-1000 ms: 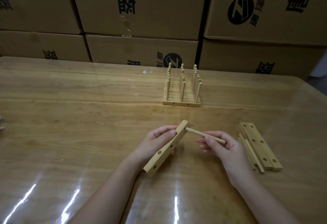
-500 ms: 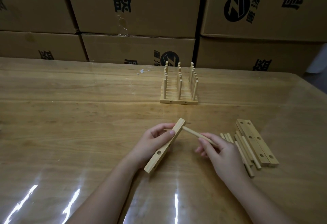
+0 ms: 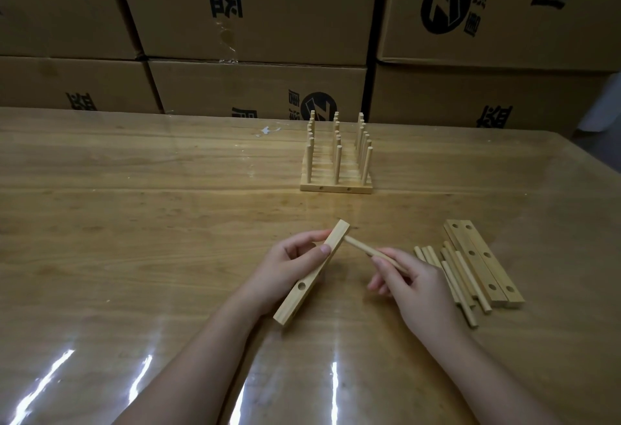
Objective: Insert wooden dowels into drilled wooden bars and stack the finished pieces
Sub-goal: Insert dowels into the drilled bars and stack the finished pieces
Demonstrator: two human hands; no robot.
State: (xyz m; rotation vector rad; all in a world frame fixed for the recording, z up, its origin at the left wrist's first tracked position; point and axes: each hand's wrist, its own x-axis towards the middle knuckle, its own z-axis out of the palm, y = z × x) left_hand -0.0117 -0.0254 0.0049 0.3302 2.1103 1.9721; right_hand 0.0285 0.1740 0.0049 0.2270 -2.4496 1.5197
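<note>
Head view: left hand point(image 3: 289, 265) holds bar point(image 3: 311, 272), right hand point(image 3: 416, 285) holds dowel point(image 3: 363, 248).

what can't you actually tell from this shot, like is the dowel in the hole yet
Head view only:
1. Whether the dowel tip is in its hole: the held bar is seen at a steep angle, and that hole does not show.
2. The bar's middle hole: covered by the left hand.
3. How many loose dowels: the right hand overlaps some.
4. Bars in the finished stack: rear rows overlap, too small.
</note>
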